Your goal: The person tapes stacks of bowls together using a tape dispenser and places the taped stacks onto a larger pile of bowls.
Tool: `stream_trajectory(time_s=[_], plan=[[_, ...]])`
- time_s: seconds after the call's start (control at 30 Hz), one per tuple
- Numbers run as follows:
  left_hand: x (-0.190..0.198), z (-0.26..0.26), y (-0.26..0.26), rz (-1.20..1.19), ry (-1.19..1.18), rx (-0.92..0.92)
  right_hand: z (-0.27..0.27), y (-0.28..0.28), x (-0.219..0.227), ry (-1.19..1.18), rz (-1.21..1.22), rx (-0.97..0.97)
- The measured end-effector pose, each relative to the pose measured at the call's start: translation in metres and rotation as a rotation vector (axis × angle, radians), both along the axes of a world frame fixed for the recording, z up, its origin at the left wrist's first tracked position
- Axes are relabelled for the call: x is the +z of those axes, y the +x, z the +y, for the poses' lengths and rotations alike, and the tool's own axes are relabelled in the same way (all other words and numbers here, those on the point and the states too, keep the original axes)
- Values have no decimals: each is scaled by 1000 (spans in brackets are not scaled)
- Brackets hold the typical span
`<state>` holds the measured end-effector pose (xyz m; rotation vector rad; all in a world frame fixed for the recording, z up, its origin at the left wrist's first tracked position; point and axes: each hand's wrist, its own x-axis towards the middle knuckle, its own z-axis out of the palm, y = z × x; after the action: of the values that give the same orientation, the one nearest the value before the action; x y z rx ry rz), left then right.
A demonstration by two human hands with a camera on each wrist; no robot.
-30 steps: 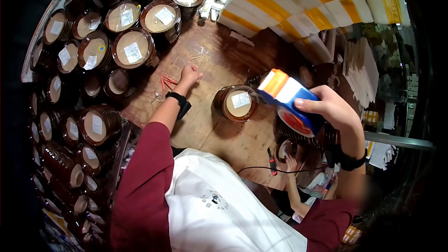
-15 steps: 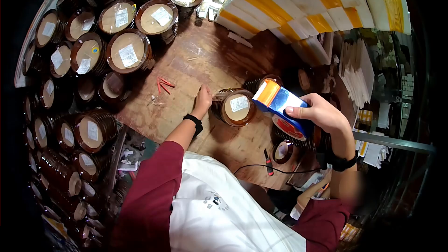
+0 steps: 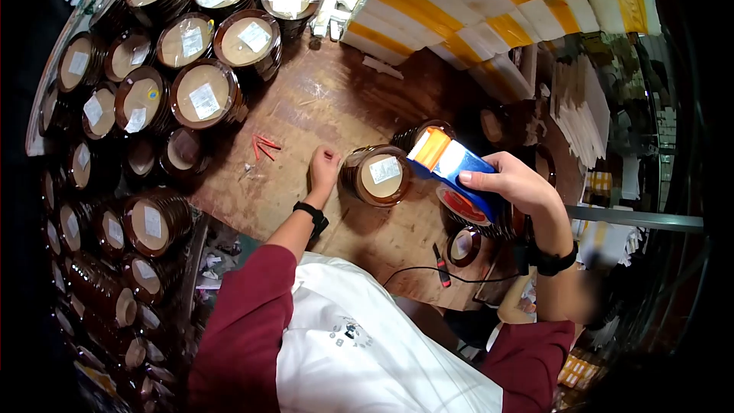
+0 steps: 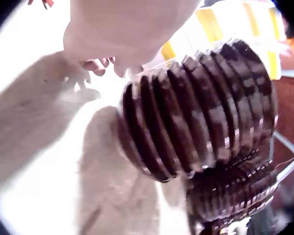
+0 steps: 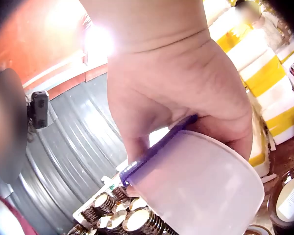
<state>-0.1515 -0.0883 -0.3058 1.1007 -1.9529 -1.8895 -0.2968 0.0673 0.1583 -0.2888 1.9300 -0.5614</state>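
Note:
My right hand (image 3: 524, 181) grips a blue tape dispenser (image 3: 457, 170) with an orange toothed front and a red label on its side. The thumb lies along its upper edge. Just left of the dispenser's front stands a stack of brown round dishes (image 3: 382, 172), with a white label on the beige top. My left hand (image 3: 324, 171), its fingers curled, is low over the table beside the stack's left side. In the left wrist view the ribbed side of the stack (image 4: 201, 107) is close to the left hand (image 4: 127, 29); nothing shows in its fingers.
Many similar stacks (image 3: 205, 99) crowd the left side. Another stack (image 3: 422, 131) stands behind the worked one. Red strips (image 3: 264, 147) lie on the wooden table (image 3: 306, 107). Taped white foam boxes (image 3: 474, 0) line the back. A red-and-black tool (image 3: 442, 268) lies near a cable at the front.
My left hand has come from farther back on the table to the stack's left side, then drawn slightly away from it. The dispenser has shifted a little left and down in view.

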Motion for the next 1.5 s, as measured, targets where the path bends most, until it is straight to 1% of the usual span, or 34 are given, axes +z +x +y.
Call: stream_trajectory(time_s=[0.07,0.1,0.2,0.23,0.27,0.33,0.4,0.47,0.5,0.53,0.6,0.63,0.67,0.73,0.77,0.83,0.87,0.93,0.97,1.07,1.1,1.27,1.37,1.47,1.5], plan=[[-7,9,-4,194,541,88,5,-2,-2,9,-13,16],[-9,17,-5,222,569,-51,9,-4,-3,15,-20,21],[-15,24,-3,214,439,-73,23,-10,-10,1,-35,21],[-15,18,-2,193,555,-62,31,-13,-15,-32,-60,14],[-14,20,0,159,457,-28,37,-14,-17,-50,-52,36],[79,7,11,91,263,25,56,-18,-26,-64,-74,40],[163,12,11,342,-165,-182,85,-22,-46,-81,-94,74],[208,22,5,322,-625,-512,110,-23,-70,-69,-94,74],[218,25,1,310,-862,-674,121,-20,-81,-89,-95,43],[214,27,-1,268,-907,-772,126,-16,-86,-91,-69,39],[199,27,-9,182,-995,-970,156,-12,-135,-154,41,-75],[201,27,-11,143,-1071,-1030,163,-5,-152,-178,75,-135],[200,29,-14,123,-1075,-1036,169,1,-172,-149,119,-196],[198,32,-14,75,-1087,-1052,174,10,-194,-180,228,-185],[192,33,-14,104,-1081,-1039,178,12,-208,-208,224,-200],[199,39,-12,73,-1130,-1019,187,14,-235,-263,220,-229],[203,44,-12,59,-1152,-1004,189,13,-245,-256,228,-213],[204,60,-10,59,-1160,-1033,190,12,-256,-238,241,-180],[203,67,-10,56,-1161,-1045,191,12,-260,-264,237,-179],[195,74,-17,-29,-1213,-997,197,10,-283,-311,141,-255],[195,74,-16,-50,-1195,-990,198,11,-286,-333,131,-270],[198,75,-17,-69,-1201,-999,202,18,-308,-443,72,-326],[198,77,-20,-63,-1211,-988,212,25,-319,-505,147,-306],[200,79,-18,-57,-1207,-986,232,30,-301,-410,315,-275],[201,80,-18,-62,-1210,-992,237,34,-299,-427,295,-313]])
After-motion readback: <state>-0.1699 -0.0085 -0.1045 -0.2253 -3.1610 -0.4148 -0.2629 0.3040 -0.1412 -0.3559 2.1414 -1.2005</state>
